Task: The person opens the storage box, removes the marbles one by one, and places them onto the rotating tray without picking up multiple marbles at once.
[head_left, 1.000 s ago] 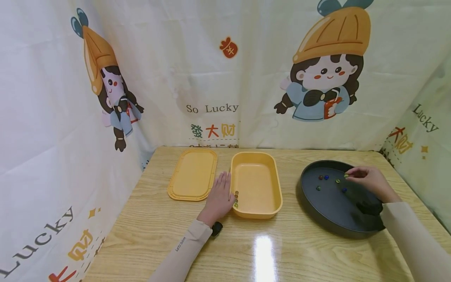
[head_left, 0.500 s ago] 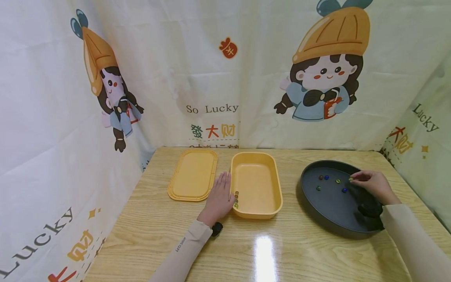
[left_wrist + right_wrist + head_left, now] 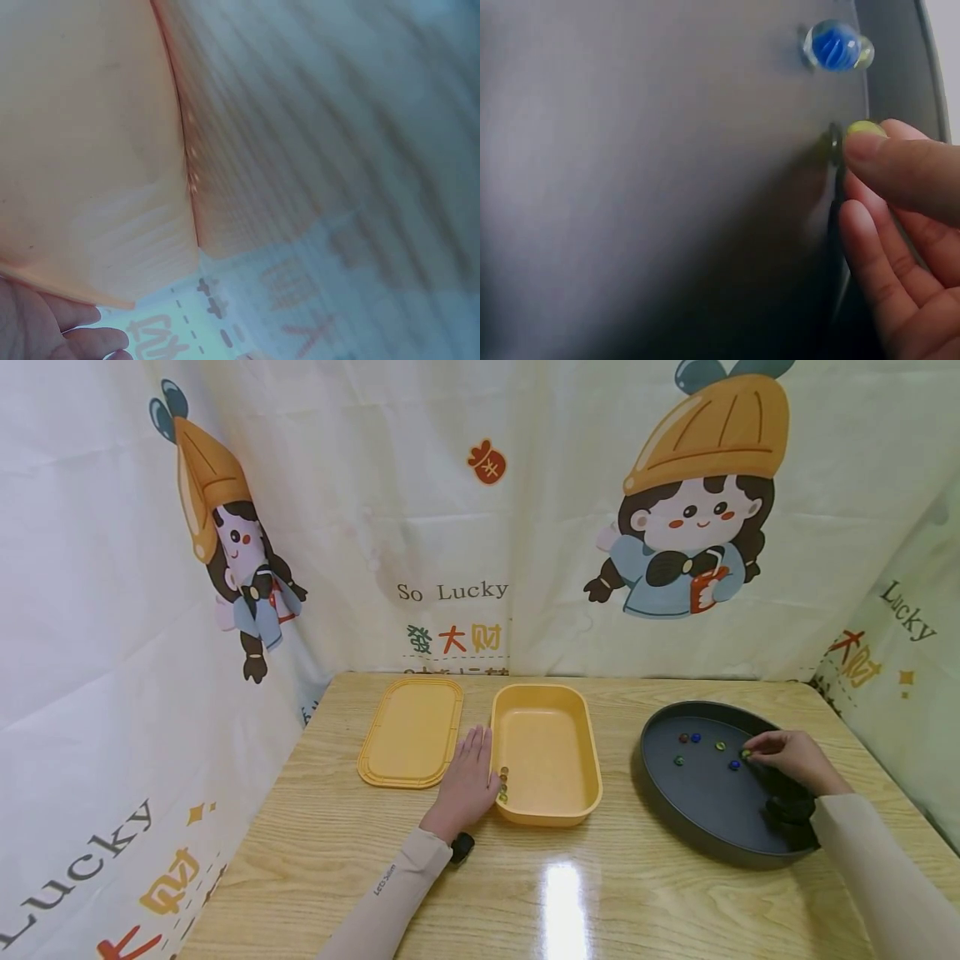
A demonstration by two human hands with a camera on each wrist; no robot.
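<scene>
The green-yellow marble (image 3: 865, 129) is well to the right of the yellow box (image 3: 551, 752), as the person sees it, within the round of the black pan (image 3: 697, 797). The right hand (image 3: 795, 758) pinches it between the thumb and a finger, so this hand is the nearer one; whether the marble touches the bottom of the pan, I cannot tell. Being round, it has no long axis. The box has one, and it runs away from the person. Five other marbles (image 3: 695, 738) lie in the pan, all nearer to the box than the held one; just beside it is a blue marble (image 3: 734, 765).

The left hand (image 3: 467, 777) lies along the left side of the box, its fingers straight, gripping nothing; how firmly it presses there, I cannot tell. The two hands are well apart, with the box between them. Just beside the left hand, a short row of small marbles (image 3: 503, 788) seems to lie inside the box, at its left wall.

Left of the box lies a flat lid (image 3: 412, 733). Below the box is a light wooden table (image 3: 300, 877); behind the box hangs a pale cloth (image 3: 555, 527) with printed cartoon figures (image 3: 701, 497).
</scene>
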